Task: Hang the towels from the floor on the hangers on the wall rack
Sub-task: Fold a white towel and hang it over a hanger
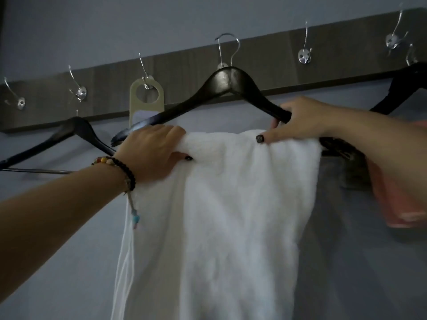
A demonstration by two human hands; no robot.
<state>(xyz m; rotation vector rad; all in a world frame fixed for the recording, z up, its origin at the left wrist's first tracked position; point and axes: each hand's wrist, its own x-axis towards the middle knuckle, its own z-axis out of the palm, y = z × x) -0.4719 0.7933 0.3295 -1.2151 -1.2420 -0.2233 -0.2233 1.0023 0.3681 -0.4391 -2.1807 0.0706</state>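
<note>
At centre frame, the left hand (150, 151) is gripping the white towel (219, 215) folded over the hanger (208, 93); the right hand (298, 121) is pinching towel and hanger arm. Next: evening out both hanging halves, then letting go.

Looks like a hotel room or home entry: dark wooden wall rack (265, 63) with metal hooks (78, 88), black hangers (226, 82), door-hanger tag (146, 100).

White towel (231, 204) draped over black hanger (226, 82)
</note>
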